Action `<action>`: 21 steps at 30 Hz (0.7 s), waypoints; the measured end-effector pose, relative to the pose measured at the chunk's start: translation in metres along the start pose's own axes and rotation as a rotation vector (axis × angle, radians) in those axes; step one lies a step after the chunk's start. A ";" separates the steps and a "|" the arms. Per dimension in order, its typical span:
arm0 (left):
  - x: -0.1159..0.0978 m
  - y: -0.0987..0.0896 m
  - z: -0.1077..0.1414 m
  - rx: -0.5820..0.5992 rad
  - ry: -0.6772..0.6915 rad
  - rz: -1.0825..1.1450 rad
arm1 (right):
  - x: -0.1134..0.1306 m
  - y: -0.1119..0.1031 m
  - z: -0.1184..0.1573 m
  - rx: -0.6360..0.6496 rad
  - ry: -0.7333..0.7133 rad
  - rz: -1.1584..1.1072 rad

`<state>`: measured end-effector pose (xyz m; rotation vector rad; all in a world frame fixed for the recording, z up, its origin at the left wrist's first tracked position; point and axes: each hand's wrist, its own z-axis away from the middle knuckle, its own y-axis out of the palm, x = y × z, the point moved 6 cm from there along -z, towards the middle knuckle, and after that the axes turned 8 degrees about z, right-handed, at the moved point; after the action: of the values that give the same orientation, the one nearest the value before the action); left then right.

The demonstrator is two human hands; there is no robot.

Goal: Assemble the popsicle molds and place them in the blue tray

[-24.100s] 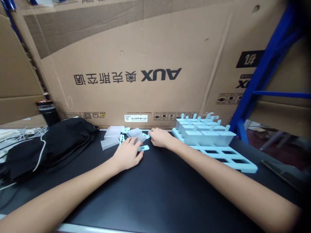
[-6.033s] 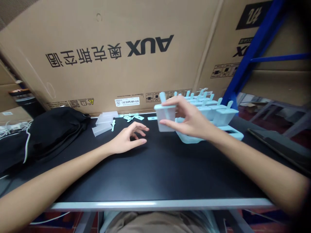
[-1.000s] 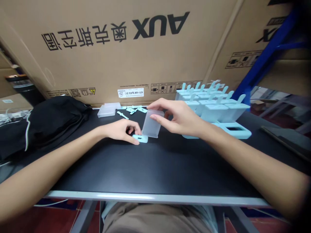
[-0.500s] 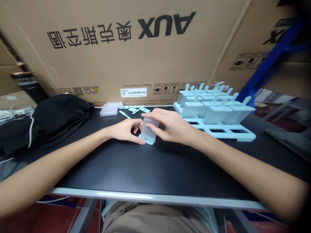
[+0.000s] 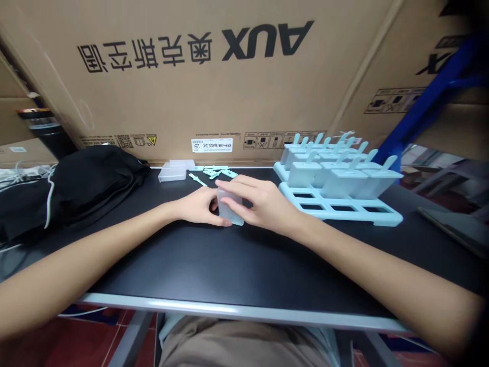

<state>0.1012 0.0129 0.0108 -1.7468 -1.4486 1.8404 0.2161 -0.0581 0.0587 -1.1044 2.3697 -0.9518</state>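
Note:
A frosted, translucent popsicle mold [image 5: 231, 208] stands upside down, slightly tilted, between my hands at the middle of the table. My right hand [image 5: 263, 205] grips it from above and the right, thumb on the near face and fingers over the top. My left hand [image 5: 198, 206] curls round its left side, with the thumb at the lower edge. A light-blue edge shows at the mold's bottom; most of the lid there is hidden. Behind the hands lie several light-blue lids with sticks [image 5: 218, 172] and loose clear molds [image 5: 176, 170].
At the right, a light-blue rack [image 5: 328, 213] holds several filled slots of stick-topped molds [image 5: 346, 181]. A black cloth bag [image 5: 91, 183] lies at the left, with a dark bottle [image 5: 46, 133] behind it. Large cardboard boxes [image 5: 183, 102] wall off the back. A dark flat device [image 5: 451, 229] lies far right.
The mold has shifted slightly left and sits down over the light-blue lid, which shows less than before. Both hands stay on it, and the right has moved a little left with it.

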 end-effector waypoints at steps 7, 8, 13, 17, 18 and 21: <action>0.002 0.003 0.000 0.023 -0.037 -0.019 | -0.010 0.009 0.007 0.390 0.196 -0.101; 0.001 0.003 0.000 0.026 -0.036 -0.020 | -0.011 0.008 0.008 0.423 0.209 -0.096; 0.001 -0.006 0.002 0.128 -0.023 0.052 | -0.012 0.006 0.007 0.499 0.235 -0.019; 0.016 -0.041 0.007 -0.099 -0.014 -0.082 | -0.018 0.000 0.007 0.522 0.217 0.021; 0.022 -0.051 0.009 -0.195 -0.023 -0.227 | -0.022 -0.002 0.008 0.530 0.222 0.036; 0.040 -0.061 0.013 -0.254 -0.110 -0.535 | -0.039 -0.008 0.014 0.545 0.251 0.068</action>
<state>0.0522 0.0657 0.0280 -1.1868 -2.0228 1.5340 0.2528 -0.0378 0.0561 -0.7200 2.1013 -1.6609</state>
